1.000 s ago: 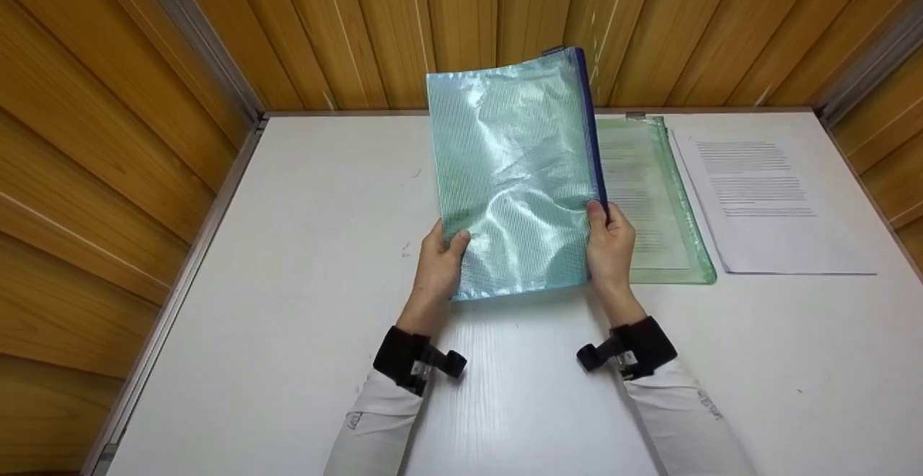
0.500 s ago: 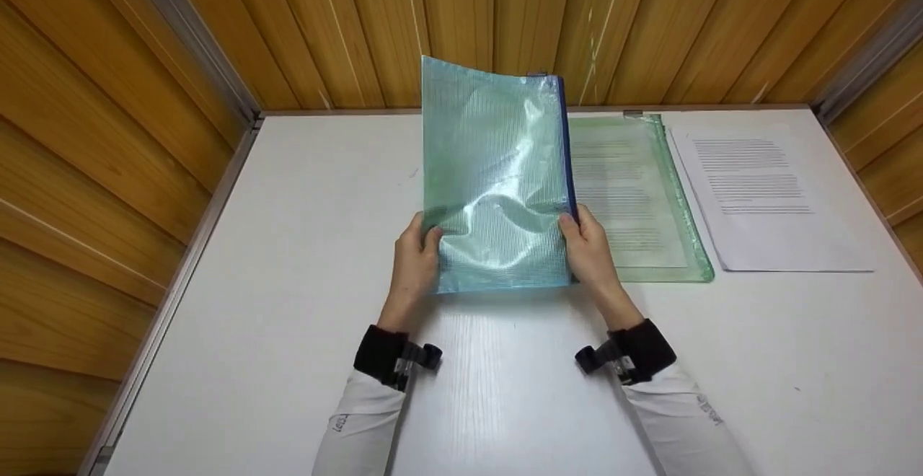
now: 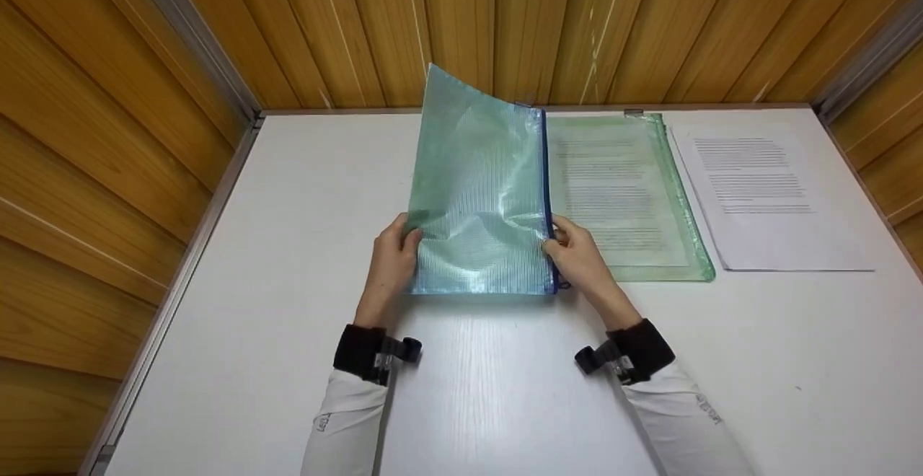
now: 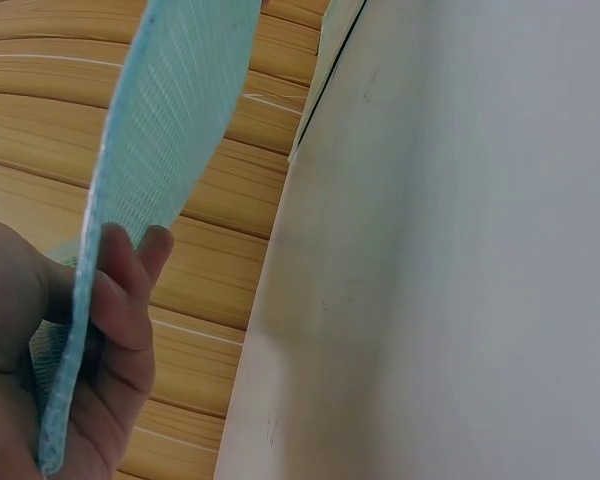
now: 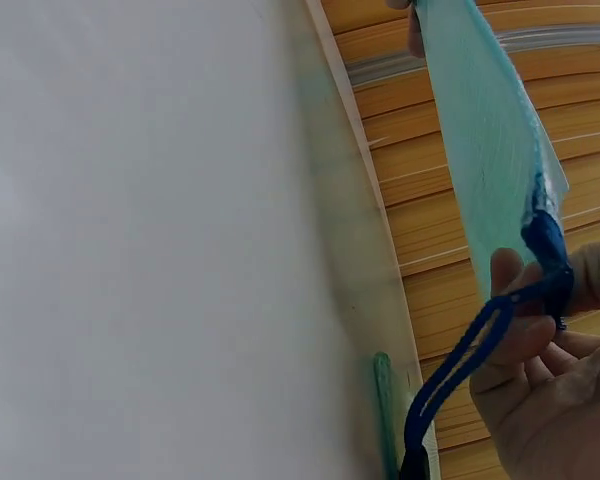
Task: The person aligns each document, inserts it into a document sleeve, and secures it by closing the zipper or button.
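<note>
A translucent blue-green zip document pouch [image 3: 476, 180] is held up over the white table, its far end raised and the far left corner bent upward. Along its right edge runs a dark blue zipper [image 3: 545, 173]. My left hand [image 3: 393, 256] grips the lower left edge, thumb on the near face and fingers behind, as the left wrist view confirms. At the lower right, my right hand [image 3: 577, 252] pinches the zipper edge between thumb and fingers. In the right wrist view a blue cord loop [image 5: 458, 365] hangs from the zipper end beside the fingers.
A green zip pouch [image 3: 681, 274] with printed paper inside lies on the table [image 3: 288, 360] just right of the held one, partly overlapped in view. Further right lies a stack of printed sheets [image 3: 786, 241]. Wood-slat walls [image 3: 461, 21] stand behind and at both sides.
Both hands have moved left, carrying the blue-green pouch with them. Its zipper side has come lower, and more of the green pouch behind shows. Both grips stay on the edges.
</note>
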The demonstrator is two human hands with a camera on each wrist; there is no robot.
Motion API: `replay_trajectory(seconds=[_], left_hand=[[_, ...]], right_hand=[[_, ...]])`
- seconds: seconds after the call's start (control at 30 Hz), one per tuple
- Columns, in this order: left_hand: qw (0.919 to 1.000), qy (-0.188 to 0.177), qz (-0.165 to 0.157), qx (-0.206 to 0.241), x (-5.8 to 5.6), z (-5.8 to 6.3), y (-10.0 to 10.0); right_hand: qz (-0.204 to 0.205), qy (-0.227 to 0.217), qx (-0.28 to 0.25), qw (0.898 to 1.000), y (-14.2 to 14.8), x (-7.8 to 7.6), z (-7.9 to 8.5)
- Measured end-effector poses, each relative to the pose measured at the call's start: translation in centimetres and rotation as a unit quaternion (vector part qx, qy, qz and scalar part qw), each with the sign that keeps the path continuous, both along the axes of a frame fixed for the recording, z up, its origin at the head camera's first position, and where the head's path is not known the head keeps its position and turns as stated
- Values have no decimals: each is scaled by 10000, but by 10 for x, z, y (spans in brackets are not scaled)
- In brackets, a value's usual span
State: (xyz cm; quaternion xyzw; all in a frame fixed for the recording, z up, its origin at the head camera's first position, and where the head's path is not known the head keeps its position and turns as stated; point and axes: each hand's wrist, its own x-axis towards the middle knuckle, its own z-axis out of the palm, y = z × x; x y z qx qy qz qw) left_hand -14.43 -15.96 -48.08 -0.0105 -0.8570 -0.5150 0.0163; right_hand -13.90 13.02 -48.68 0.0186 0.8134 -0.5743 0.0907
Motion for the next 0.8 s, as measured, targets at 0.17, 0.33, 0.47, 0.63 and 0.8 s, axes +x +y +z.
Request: replay_trajectory(seconds=[0.17, 0.33, 0.47, 0.63, 0.8], left_hand=[[9996, -255, -4, 121, -1, -1, -8], [9988, -486, -19, 38, -3, -4, -14], [9983, -574, 57, -105, -3, -5, -18], [9960, -806, 327, -185, -3, -7, -21], [9929, -1073, 486, -185, -5, -12, -23]], right_hand=[[167, -98, 137, 9997, 0, -1, -3], [452, -132, 293, 9985, 0, -2, -5], [656, -171, 466, 9966, -3, -3, -6], [709, -228, 499, 9960, -7, -4, -7], [700, -314, 247, 9967, -5, -4, -8]])
